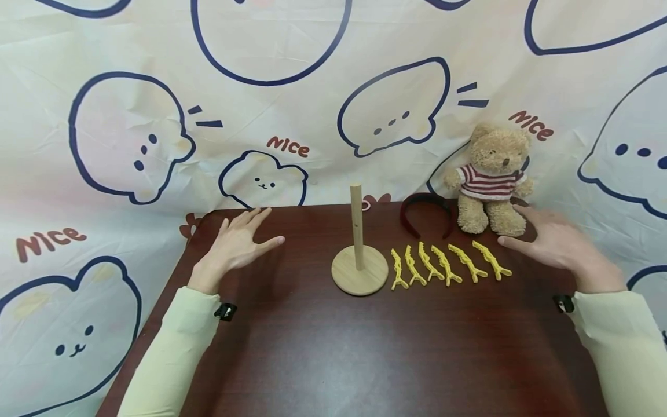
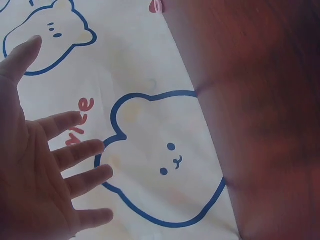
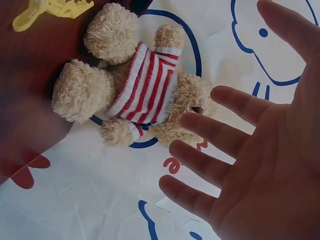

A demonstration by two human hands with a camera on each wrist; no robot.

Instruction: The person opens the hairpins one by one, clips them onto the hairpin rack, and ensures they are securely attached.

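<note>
My left hand (image 1: 237,243) hovers over the table's left side with fingers spread, holding nothing. In the left wrist view its palm and straight fingers show plainly. On the right, my right hand (image 1: 554,240) is likewise spread and holds nothing, close beside a teddy bear (image 1: 492,179) in a red-and-white striped shirt. Between the hands stands a wooden stand (image 1: 357,226), an upright peg on a round base. Several yellow branch-shaped pieces (image 1: 444,264) lie in a row to its right. Behind them is a dark red headband (image 1: 426,200).
The dark brown table (image 1: 333,353) ends at a cloth backdrop (image 1: 292,110) printed with cartoon bears. A small pale ring (image 1: 366,205) shows at the table's back edge, behind the peg. Each wrist wears a small black device (image 1: 226,311).
</note>
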